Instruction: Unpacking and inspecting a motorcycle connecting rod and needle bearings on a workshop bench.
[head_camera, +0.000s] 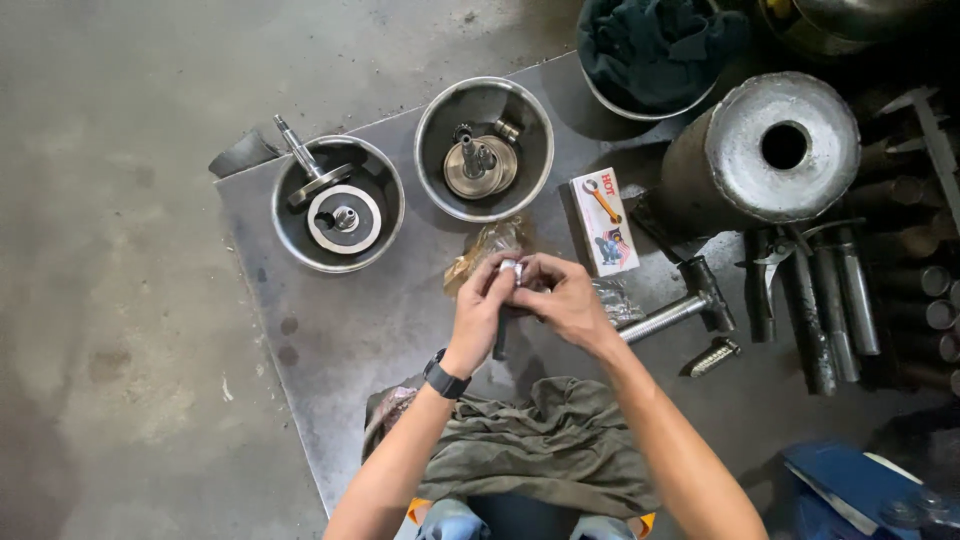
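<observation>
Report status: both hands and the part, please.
Left hand and right hand both pinch small shiny metal part. Crinkled clear plastic bag lies just behind. Nothing blocking.

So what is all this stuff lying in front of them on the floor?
round steel bowls holding metal engine parts: two, grey; left bowl, right bowl, upper mat
dark metal floor mat: one, grey, under everything
small white and red cardboard box: one, right of bowls
steel hammer: one, silver, right of hands
large hollow metal cylinder: one, grey, upper right
olive cloth: one, on lap
small shiny metal part: one, silver, between both hands
black wristwatch: one, left wrist
left hand, right hand: together, pinching the part
</observation>
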